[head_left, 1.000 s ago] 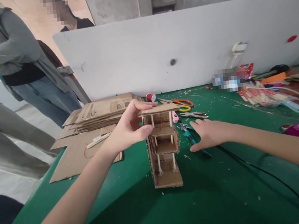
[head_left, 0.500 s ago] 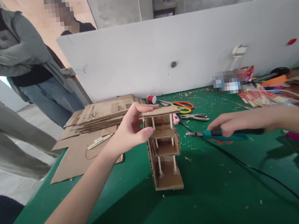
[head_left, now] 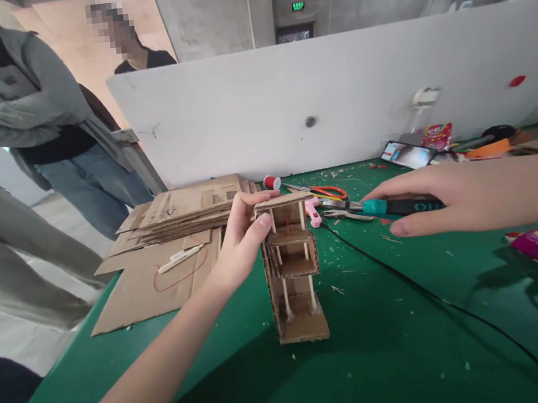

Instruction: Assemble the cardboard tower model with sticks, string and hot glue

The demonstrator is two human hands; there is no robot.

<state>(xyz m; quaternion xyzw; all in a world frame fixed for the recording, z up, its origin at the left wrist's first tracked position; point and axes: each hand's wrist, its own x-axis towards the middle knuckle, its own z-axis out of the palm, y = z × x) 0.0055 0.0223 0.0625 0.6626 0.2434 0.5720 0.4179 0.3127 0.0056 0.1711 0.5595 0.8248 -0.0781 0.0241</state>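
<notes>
A small cardboard model (head_left: 298, 268) with several shelf levels and thin wooden stick posts stands upright on the green table. My left hand (head_left: 244, 236) is closed on its top left edge, thumb in front and fingers behind. My right hand (head_left: 456, 198) holds pliers (head_left: 382, 207) with teal and black handles, jaws pointing left. The jaws are close to a pink glue gun (head_left: 314, 212) behind the model and metal hand pliers (head_left: 350, 215) lying on the table. Orange-and-yellow-handled scissors (head_left: 332, 191) lie beyond them. A red thread hangs in the model's top level.
Stacked cardboard sheets (head_left: 202, 202) and a pale cutter-like tool (head_left: 179, 259) lie at left. A red thread spool (head_left: 271, 182) is behind the model. A black cord (head_left: 416, 282) crosses the right side. A phone (head_left: 408, 154) leans near the white partition (head_left: 241, 115). People stand at left.
My right hand has moved the pliers slightly up and away, toward the tools behind the model. My left hand stays at the model's top, its thumb now higher.
</notes>
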